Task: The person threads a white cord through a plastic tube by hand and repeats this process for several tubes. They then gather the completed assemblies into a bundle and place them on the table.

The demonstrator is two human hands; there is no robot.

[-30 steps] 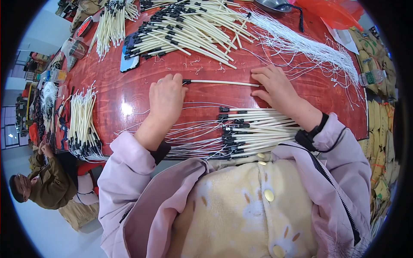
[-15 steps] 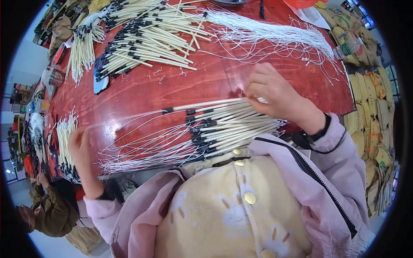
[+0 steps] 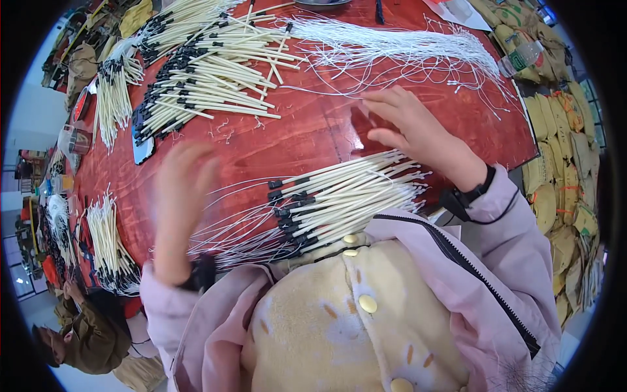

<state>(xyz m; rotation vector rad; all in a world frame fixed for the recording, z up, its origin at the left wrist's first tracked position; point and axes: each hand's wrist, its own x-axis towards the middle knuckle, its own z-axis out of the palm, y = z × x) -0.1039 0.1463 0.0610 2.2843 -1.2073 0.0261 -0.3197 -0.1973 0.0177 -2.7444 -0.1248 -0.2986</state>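
Observation:
Both my hands are raised above the red table [image 3: 248,147] and hold nothing. My left hand [image 3: 184,186] is open and a little blurred, over the loose ends of thin white cords [image 3: 241,228]. My right hand [image 3: 408,124] is open as well, its fingers stretched leftward. Just below it lies a row of cream tubes [image 3: 353,193], close to the table's near edge. Black end pieces [image 3: 290,215] sit at their left ends, where the white cords come out. White cord ends also show past the tubes' right ends.
A large heap of similar cream tubes [image 3: 215,78] lies at the back left, beside a phone [image 3: 142,149]. At the back right is a bundle of white cords [image 3: 405,49]. Another tube bundle [image 3: 108,235] stands at far left. A bottle [image 3: 520,59] and stacked sacks [image 3: 555,150] are on the right.
The tube and cord stretched between my hands now lie with the row. My left hand has moved right and up, and its fingers have opened. My right hand has lifted slightly and opened.

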